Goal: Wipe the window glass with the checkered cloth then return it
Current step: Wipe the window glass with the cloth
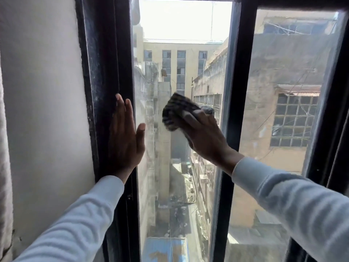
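Note:
The window glass [181, 53] is a tall narrow pane in a black frame, straight ahead. My right hand [205, 137] presses the bunched checkered cloth [175, 112], dark with pale lines, flat against the middle of this pane. The cloth sticks out above and to the left of my fingers. My left hand [125, 137] lies flat with fingers spread on the black frame [105, 72] at the pane's left edge, its thumb reaching onto the glass. It holds nothing. Both arms wear pale long sleeves.
A second glass pane [283, 91] lies to the right behind a black upright [238, 91]. A white wall [41, 91] runs along the left, with a pale curtain edge [3, 148] at the far left. Buildings and an alley show through the glass.

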A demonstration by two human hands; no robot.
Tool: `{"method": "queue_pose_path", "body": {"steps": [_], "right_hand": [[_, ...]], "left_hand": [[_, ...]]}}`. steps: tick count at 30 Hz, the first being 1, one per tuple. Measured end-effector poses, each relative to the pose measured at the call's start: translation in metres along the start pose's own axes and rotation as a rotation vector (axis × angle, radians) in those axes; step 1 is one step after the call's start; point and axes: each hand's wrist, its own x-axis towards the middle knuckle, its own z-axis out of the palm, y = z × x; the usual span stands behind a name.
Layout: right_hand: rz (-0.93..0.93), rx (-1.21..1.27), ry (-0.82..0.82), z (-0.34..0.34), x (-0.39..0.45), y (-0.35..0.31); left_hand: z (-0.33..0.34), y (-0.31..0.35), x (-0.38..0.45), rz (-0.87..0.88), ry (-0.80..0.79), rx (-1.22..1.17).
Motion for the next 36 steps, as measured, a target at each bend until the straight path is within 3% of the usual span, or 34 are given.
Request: {"method": "queue_pose_path", "body": {"steps": [2, 3, 7, 10, 13, 17, 19, 22, 24, 26, 28, 29, 31, 34, 35, 36], "right_hand": [[0.303, 0.078, 0.034, 0.000, 0.003, -0.023], [0.281, 0.077, 0.029, 0.005, -0.012, -0.047], [-0.396, 0.123, -0.336, 0.002, -0.072, -0.111], [-0.468, 0.173, -0.406, -0.005, -0.061, -0.096], [-0.174, 0.166, -0.223, -0.032, -0.066, -0.061], [0.214, 0.185, 0.057, -0.073, -0.101, 0.035], [0.384, 0.096, 0.094, -0.083, -0.121, 0.088], [0.681, 0.075, 0.008, -0.081, -0.161, 0.135], [0.691, 0.100, -0.108, -0.070, -0.198, 0.122], [0.421, 0.108, -0.258, -0.058, -0.223, 0.099], [0.089, 0.059, -0.252, -0.049, -0.205, 0.116], [0.026, 0.008, -0.221, -0.045, -0.186, 0.133], [0.192, -0.062, -0.164, -0.045, -0.155, 0.167], [0.809, -0.036, -0.018, -0.047, -0.178, 0.147], [0.878, -0.038, -0.008, -0.043, -0.201, 0.121], [0.821, -0.034, -0.064, -0.041, -0.222, 0.091]], "left_hand": [[0.001, -0.001, 0.001, -0.021, 0.012, -0.011], [0.000, 0.000, 0.002, -0.022, 0.015, -0.008], [-0.008, 0.003, 0.001, -0.012, -0.042, 0.001], [-0.017, 0.013, 0.005, -0.054, -0.059, -0.037], [-0.025, 0.026, 0.009, -0.003, -0.123, -0.039], [-0.017, 0.094, 0.004, 0.293, -0.258, 0.107], [0.002, 0.144, 0.004, 0.421, -0.297, 0.148], [0.028, 0.199, 0.010, 0.497, -0.355, 0.224], [0.038, 0.210, 0.013, 0.473, -0.402, 0.307], [0.044, 0.207, 0.012, 0.480, -0.420, 0.418], [0.048, 0.205, 0.010, 0.521, -0.398, 0.545], [0.049, 0.205, 0.009, 0.539, -0.380, 0.595], [0.051, 0.206, 0.009, 0.550, -0.352, 0.645], [0.051, 0.208, 0.009, 0.560, -0.351, 0.681], [0.052, 0.209, 0.007, 0.569, -0.344, 0.707], [0.053, 0.211, 0.006, 0.575, -0.346, 0.736]]}}
